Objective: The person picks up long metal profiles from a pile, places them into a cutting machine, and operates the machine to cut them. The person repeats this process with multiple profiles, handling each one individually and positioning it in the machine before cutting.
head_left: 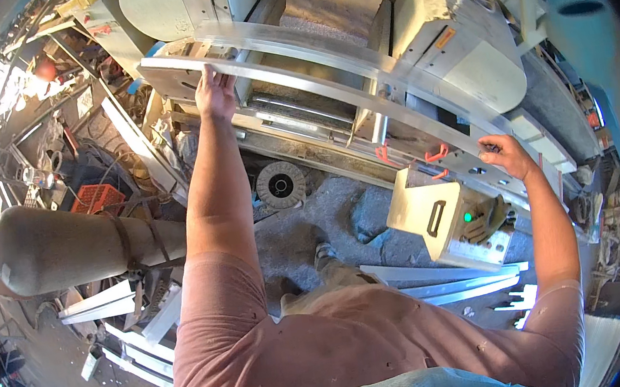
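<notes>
A worker in a dusty pink shirt steadies a long, flat strip of bright aluminium [327, 82] across a cream-painted metalworking machine [454, 41] in a cluttered workshop. The left hand [214, 89] rests flat on the strip near its far-left end, fingers spread and lying on the metal rather than wrapped round it. The right hand [507, 156], toward the strip's right end, curls its fingers over the strip's near edge in a loose grip.

The strip lies across the machine's bed, running from upper left to lower right, and looks bowed, though the lens bends straight edges, so how much it has been shaped cannot be told. It appears placed and held on the machine; whether any cut or bend has been made does not show.

Below the strip sits a cream sheet-metal control box [446, 218] with a dark handle and a green lamp. Left of the box, a grey ribbed abrasive disc [281, 185] lies on the gritty grey floor. More pale aluminium offcuts [446, 277] lie below the box.
</notes>
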A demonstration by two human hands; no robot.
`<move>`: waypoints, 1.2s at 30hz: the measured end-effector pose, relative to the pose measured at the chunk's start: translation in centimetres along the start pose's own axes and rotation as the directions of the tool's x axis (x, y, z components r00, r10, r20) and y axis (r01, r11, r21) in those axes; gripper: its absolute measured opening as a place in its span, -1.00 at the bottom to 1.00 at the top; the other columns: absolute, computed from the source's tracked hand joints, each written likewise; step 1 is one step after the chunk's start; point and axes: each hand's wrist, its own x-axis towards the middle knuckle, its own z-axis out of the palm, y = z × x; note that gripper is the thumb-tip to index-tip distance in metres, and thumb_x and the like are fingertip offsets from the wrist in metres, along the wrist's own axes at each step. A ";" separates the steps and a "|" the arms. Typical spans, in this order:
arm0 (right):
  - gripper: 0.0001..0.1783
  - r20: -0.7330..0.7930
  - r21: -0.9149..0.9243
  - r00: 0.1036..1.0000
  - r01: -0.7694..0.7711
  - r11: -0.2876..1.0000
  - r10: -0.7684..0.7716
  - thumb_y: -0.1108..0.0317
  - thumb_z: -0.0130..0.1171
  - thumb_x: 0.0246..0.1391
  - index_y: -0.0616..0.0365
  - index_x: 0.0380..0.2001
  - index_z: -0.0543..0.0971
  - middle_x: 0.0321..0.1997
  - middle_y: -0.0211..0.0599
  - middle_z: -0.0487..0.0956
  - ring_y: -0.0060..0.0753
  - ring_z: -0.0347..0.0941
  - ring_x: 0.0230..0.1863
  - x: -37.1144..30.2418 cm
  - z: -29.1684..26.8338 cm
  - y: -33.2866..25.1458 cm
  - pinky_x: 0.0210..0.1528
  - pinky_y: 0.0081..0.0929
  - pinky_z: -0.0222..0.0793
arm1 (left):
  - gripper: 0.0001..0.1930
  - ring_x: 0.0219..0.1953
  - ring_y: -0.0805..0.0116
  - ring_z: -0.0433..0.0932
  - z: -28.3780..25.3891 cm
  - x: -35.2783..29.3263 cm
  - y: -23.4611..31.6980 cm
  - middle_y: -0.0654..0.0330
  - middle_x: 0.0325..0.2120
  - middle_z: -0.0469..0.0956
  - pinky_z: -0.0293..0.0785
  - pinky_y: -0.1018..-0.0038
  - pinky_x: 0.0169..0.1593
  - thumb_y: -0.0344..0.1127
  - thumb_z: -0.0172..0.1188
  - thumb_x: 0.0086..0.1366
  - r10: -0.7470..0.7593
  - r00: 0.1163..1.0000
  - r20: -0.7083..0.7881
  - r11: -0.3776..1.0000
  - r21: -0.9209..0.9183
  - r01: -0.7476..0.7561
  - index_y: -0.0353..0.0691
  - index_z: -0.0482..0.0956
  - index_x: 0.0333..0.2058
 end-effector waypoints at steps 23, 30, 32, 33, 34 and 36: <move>-0.37 -0.118 0.066 0.992 0.041 0.997 -0.033 0.13 0.47 -0.05 0.36 0.02 0.66 -0.21 -0.46 0.61 -0.55 0.49 -0.18 20.8 -2.0 7.3 0.00 -0.48 0.41 | -0.63 -0.06 0.09 0.68 0.3 18.9 -11.2 -0.01 -0.02 0.62 0.73 0.22 -0.01 -0.15 0.06 0.59 -0.024 0.988 -0.153 0.989 0.139 0.046 -0.29 0.44 0.17; -0.36 -0.107 0.196 0.993 0.063 0.979 -0.043 0.25 0.50 -0.08 0.34 0.08 0.61 -0.17 -0.46 0.58 -0.54 0.47 -0.16 24.2 -1.5 9.2 0.05 -0.48 0.41 | -0.71 -0.14 0.14 0.70 0.1 18.7 -11.7 0.03 -0.08 0.63 0.76 0.31 -0.12 -0.30 0.14 0.54 0.047 0.988 -0.150 0.998 0.046 -0.041 -0.32 0.49 0.12; -0.35 -0.138 0.111 0.984 0.130 0.985 -0.114 0.26 0.50 -0.07 0.35 0.10 0.60 -0.11 -0.39 0.58 -0.49 0.48 -0.09 25.0 -1.4 9.6 0.10 -0.46 0.39 | -0.70 -0.13 0.13 0.69 0.4 18.1 -12.0 0.02 -0.08 0.62 0.77 0.30 -0.13 -0.35 0.18 0.50 0.058 0.987 -0.147 0.994 0.101 -0.043 -0.34 0.49 0.12; -0.34 -0.158 0.052 0.974 0.175 0.983 -0.165 0.25 0.51 -0.07 0.36 0.10 0.60 -0.07 -0.34 0.58 -0.46 0.48 -0.04 25.4 -1.4 9.8 0.12 -0.45 0.39 | -0.69 -0.13 0.12 0.69 0.5 17.7 -12.3 0.02 -0.08 0.62 0.77 0.29 -0.14 -0.38 0.20 0.48 0.053 0.987 -0.150 0.992 0.121 -0.034 -0.35 0.48 0.11; -0.34 -0.183 0.000 0.961 0.211 0.978 -0.207 0.24 0.51 -0.07 0.36 0.10 0.60 -0.04 -0.30 0.58 -0.43 0.49 0.00 25.7 -1.3 9.9 0.15 -0.44 0.38 | -0.67 -0.13 0.09 0.69 0.7 17.4 -12.6 -0.01 -0.08 0.62 0.77 0.24 -0.11 -0.44 0.24 0.44 0.044 0.979 -0.197 0.993 0.116 -0.021 -0.39 0.47 0.12; -0.34 -0.184 -0.072 0.961 0.194 0.978 -0.204 0.24 0.50 -0.05 0.37 0.10 0.59 0.01 -0.24 0.57 -0.36 0.49 0.06 26.1 -1.0 10.0 0.20 -0.43 0.36 | -0.67 -0.14 0.10 0.69 0.8 16.4 -13.4 -0.01 -0.08 0.63 0.77 0.24 -0.11 -0.45 0.24 0.44 0.028 0.983 -0.181 0.994 0.112 -0.007 -0.39 0.47 0.12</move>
